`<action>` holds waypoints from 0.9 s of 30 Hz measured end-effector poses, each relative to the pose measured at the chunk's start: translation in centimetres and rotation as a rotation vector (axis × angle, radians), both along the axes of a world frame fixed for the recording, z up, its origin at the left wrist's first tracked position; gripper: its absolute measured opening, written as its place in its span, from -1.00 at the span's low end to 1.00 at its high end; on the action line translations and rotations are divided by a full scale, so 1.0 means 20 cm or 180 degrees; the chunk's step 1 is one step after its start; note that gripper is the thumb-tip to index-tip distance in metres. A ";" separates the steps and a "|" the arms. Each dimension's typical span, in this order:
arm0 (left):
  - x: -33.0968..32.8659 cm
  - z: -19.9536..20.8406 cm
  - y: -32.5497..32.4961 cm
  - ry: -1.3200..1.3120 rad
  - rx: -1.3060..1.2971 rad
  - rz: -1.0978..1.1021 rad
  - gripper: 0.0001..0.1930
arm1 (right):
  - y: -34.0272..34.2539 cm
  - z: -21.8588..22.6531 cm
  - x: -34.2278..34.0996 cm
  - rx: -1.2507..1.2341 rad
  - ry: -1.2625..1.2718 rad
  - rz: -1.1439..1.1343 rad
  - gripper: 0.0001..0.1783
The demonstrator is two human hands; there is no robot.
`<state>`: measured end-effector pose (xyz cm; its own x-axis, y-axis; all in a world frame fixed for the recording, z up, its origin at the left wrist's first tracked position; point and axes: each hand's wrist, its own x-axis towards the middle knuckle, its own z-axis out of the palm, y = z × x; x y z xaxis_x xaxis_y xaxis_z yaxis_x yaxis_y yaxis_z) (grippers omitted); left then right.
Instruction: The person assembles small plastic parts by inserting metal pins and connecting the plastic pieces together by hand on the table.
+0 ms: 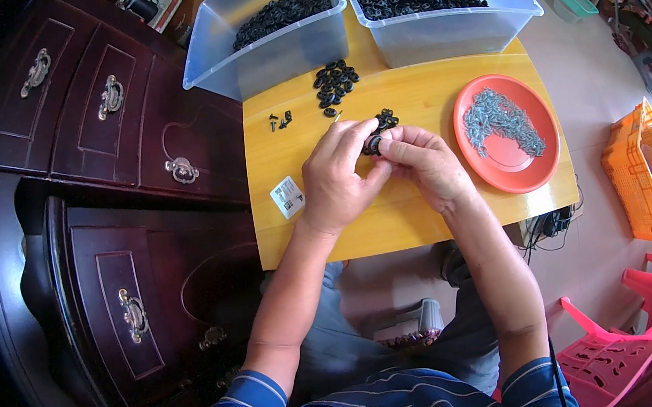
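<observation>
Over the middle of the yellow table [392, 232], my two hands meet around a small black ring-shaped part [372, 146]. My left hand [339, 175] pinches it from the left, thumb and fingers closed. From the other side, the thumb and fingertips of my right hand [424, 161] press on the same part. A thin metal piece [338, 116] sticks up by my left knuckles; I cannot tell whether it is held. Just beyond my fingertips lies a small heap of black parts [387, 117]. Farther back sits a loose group of round black pieces [336, 81].
Two clear plastic bins [279, 45] [443, 34] of black parts stand at the back. An orange-red plate [508, 180] holds many small metal screws [500, 118]. On the left are small black-and-metal pieces [280, 120], a white label [288, 197] and dark wooden drawers [111, 130].
</observation>
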<state>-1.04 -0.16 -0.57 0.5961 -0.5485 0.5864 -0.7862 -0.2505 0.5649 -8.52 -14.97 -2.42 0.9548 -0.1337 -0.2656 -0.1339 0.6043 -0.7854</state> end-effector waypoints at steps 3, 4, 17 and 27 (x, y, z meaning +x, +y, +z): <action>0.00 0.00 0.01 -0.0380 0.0223 0.0103 -0.56 | 0.02 -0.04 0.01 0.0394 -0.0007 -0.0004 -0.87; 0.01 -0.02 0.01 -0.0428 0.0226 0.0085 -0.58 | 0.01 -0.05 0.01 0.0389 -0.0008 -0.0011 -0.87; 0.00 0.02 0.02 -0.0164 0.0219 -0.0102 -0.68 | 0.00 -0.07 0.01 0.0394 0.0180 0.0054 -0.84; 0.02 0.02 0.04 -0.0184 0.0312 -0.0166 -0.71 | 0.05 -0.06 0.00 0.0392 0.0113 -0.0149 -0.87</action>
